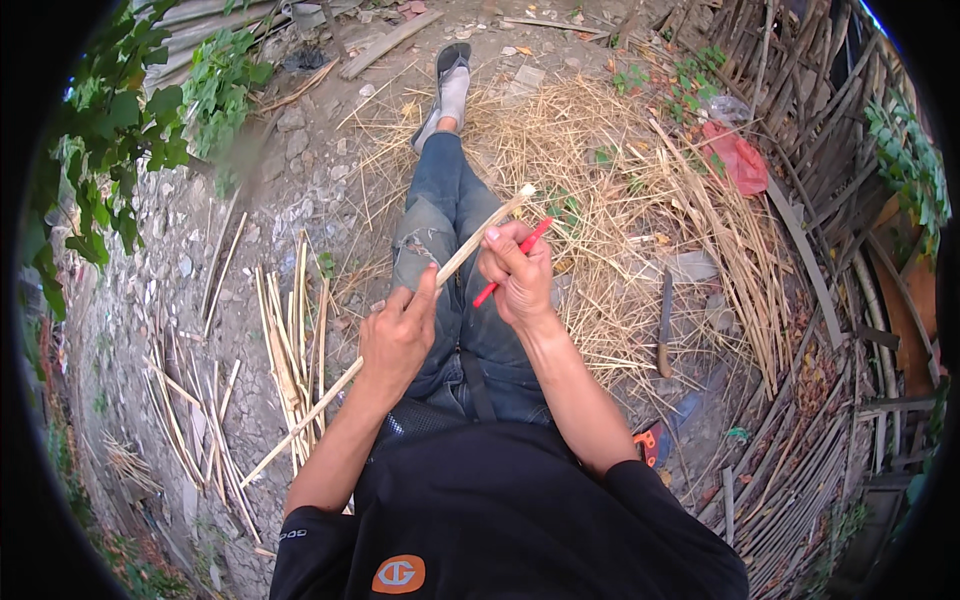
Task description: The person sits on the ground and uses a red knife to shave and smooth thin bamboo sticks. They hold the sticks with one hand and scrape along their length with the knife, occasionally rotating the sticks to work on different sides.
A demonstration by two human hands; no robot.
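An outdoor yard workplace for bamboo craft: bare stony ground (pixel 290 170), scattered bamboo strips (pixel 290 350), dry straw (pixel 590 140), stacked poles (pixel 800 100), green bushes (pixel 130 120).

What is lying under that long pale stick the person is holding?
Beneath the pale stick lie a jeans-clad leg, dry straw, and split strips on dirt. The left hand covers its middle; ground under the leg is hidden.

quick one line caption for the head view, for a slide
Seated on straw-strewn ground, a person's left hand holds a long bamboo strip while the right hand grips a red pencil against it.
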